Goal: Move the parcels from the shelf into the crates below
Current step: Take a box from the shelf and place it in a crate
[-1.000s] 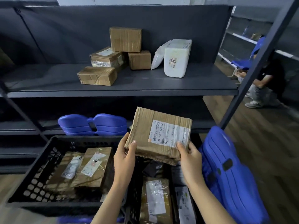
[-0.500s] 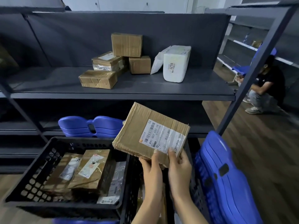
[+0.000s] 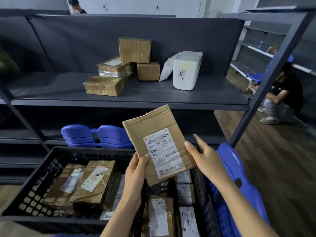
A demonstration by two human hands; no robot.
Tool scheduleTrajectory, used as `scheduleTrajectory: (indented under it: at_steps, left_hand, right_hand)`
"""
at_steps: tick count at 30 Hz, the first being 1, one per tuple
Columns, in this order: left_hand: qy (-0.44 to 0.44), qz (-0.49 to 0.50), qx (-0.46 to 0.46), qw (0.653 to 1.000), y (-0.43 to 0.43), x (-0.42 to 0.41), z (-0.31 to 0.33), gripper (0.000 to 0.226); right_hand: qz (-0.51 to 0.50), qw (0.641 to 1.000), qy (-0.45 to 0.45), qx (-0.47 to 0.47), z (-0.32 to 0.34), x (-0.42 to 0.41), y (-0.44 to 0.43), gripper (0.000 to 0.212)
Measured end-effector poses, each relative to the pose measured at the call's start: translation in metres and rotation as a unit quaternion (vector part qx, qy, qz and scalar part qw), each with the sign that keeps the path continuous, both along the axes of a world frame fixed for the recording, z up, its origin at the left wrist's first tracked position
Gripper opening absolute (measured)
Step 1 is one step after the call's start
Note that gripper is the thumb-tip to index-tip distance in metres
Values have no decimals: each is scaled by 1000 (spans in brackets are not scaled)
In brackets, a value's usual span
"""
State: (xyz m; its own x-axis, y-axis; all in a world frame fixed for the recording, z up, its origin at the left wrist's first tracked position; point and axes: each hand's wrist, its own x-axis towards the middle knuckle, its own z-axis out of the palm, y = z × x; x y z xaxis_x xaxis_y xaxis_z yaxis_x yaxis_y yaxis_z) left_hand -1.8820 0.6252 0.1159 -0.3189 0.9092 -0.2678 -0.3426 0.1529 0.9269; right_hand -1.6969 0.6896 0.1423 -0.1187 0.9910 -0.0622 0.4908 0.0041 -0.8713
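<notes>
Dim, flat indoor light from overhead, we'd say — the brightest patch is the white wall (image 3: 153, 6) along the top of the frame. Lower shelves (image 3: 20, 151) at left centre drop to near-black. Mild glare on the taped parcel (image 3: 95, 182) lower left, and a sheen on the floor (image 3: 282, 159) at right. Wide-angle bend — the shelf post (image 3: 267, 82) upper right leans hard. We read the label (image 3: 162, 151) on the held parcel (image 3: 153, 127) fine; the right hand (image 3: 205, 158) fingertips (image 3: 196, 136) are motion-smeared. Bottom corners go soft.
</notes>
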Motion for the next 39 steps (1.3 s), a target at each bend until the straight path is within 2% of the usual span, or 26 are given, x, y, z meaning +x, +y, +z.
scheduleTrajectory:
  at_steps: [2, 4, 6, 10, 12, 15, 21, 24, 28, 32, 36, 39]
  left_hand:
    - [13, -27, -8, 1000, 1, -6, 3, 26]
    - [43, -58, -13, 997, 2, -10, 5, 24]
    - [76, -76, -12, 994, 6, -12, 6, 24]
    - [146, -73, -7, 986, 12, -15, 5, 23]
    - [186, -53, 6, 981, 12, -15, 2, 24]
    - [240, 0, 14, 971, 11, -13, -2, 36]
    - [253, 26, 13, 967, 20, -21, -8, 28]
    - [245, 23, 18, 969, 25, -19, -14, 28]
    - [228, 1, 9, 974, 29, -17, -21, 33]
    - [264, -50, 4, 963, 37, -21, -27, 35]
    - [304, -70, -17, 950, 50, -27, -38, 36]
    - [329, -73, -25, 941, 60, -27, -45, 25]
  right_hand:
    - [60, 998, -24, -16, 3, -3, 5, 65]
    - [83, 996, -26, -15, 0, -9, 3, 50]
    - [71, 997, 2, -8, -9, -13, -1, 43]
    - [32, 998, 60, 7, -26, -21, -11, 42]
    - [1, 996, 90, 5, -33, -26, -15, 37]
    - [-44, 991, 123, 8, -42, -33, -19, 29]
    - [-33, 984, 174, -5, -43, -30, -16, 32]
    - [-42, 989, 139, 15, -48, -25, -12, 32]
    - [-64, 988, 140, 9, -57, -24, -9, 33]
    - [-90, 989, 122, -1, -68, -24, -2, 33]
    - [-69, 992, 101, -17, -74, -24, 7, 35]
    - [-47, 995, 83, -28, -80, -24, 19, 38]
